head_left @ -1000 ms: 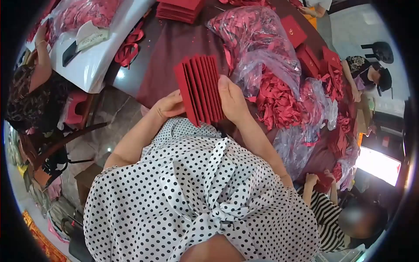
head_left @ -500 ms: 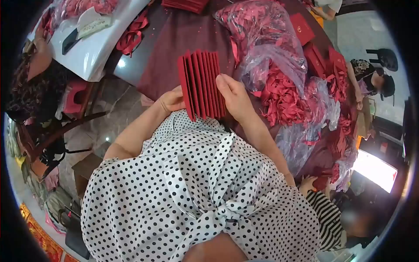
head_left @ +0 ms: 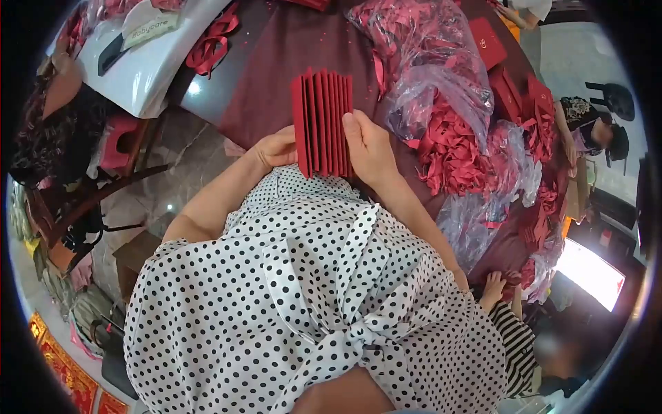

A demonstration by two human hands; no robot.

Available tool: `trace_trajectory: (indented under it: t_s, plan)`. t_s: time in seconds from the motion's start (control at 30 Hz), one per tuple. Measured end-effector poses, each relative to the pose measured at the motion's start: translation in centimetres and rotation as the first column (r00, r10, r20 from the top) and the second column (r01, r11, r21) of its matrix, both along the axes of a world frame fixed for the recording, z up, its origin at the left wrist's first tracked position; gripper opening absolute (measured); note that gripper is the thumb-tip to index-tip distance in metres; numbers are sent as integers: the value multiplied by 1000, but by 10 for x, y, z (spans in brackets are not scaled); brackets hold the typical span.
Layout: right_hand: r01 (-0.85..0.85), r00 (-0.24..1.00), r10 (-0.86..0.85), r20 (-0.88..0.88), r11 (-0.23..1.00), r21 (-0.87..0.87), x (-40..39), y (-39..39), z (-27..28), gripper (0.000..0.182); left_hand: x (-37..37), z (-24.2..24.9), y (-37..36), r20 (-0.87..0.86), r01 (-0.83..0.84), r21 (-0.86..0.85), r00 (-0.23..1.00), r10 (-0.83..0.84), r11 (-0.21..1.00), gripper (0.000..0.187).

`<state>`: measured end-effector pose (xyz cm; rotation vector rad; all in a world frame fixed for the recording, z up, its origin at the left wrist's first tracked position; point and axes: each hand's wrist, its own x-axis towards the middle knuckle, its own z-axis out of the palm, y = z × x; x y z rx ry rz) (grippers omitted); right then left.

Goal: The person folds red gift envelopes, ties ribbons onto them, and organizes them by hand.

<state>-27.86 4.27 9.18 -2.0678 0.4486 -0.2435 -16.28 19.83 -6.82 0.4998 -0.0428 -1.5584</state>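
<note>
Dark red cloth [head_left: 272, 90] covers much of the table, probably to spare its glossy surface, and reaches towards the person in the white top with black dots [head_left: 296, 276]. Just above the lap stands a row of thin, flat red card pieces [head_left: 324, 127], gripped between both hands. At its left side, the left hand [head_left: 277, 147] has its fingers closed on the lower edge, which seems to steady the row from below. On the other side, the right hand [head_left: 371, 148] grips with its thumb at the outer edge, likely so that the pieces do not spill. Narrow gaps between them show the edges, which probably makes each one easy to pick out.

Farther over the cloth, loose red ribbons [head_left: 448, 155] lie in a heap at the mouth of a crumpled clear plastic bag [head_left: 431, 45], perhaps for easy reach. A looped red ribbon [head_left: 212, 45] lies apart on the left. Flat red boxes with small gold marks [head_left: 488, 43] rest beside the bag, out of the hands' way. On a white surface [head_left: 138, 79] at far left, a black phone [head_left: 110, 55] sits beside a white packet [head_left: 150, 31]. Beyond the right edge, another person's hand [head_left: 492, 290] touches something red, too small to identify.
</note>
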Motion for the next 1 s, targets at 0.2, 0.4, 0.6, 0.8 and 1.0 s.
trace_trajectory:
  t_s: [0.2,0.4,0.6,0.8,1.0]
  plan:
    - [-35,999,39,-35,994,106,2,-7,3,39,0,-3,0,-58,5,-109,998,-11,994,54]
    - [-114,984,119,-131,992,46,5,-17,9,36,0,3,-1,-54,25,-60,998,-28,998,54]
    - [-100,993,97,-64,994,-45,7,-11,11,38,0,6,1,-31,14,-59,999,-16,998,52]
    - [-44,996,43,-84,999,-7,8,-7,8,39,-1,0,1,-44,-8,-66,999,6,998,51]
    - [-70,990,65,-128,997,-36,10,-9,10,43,-2,0,0,-47,-17,-104,999,12,994,53]
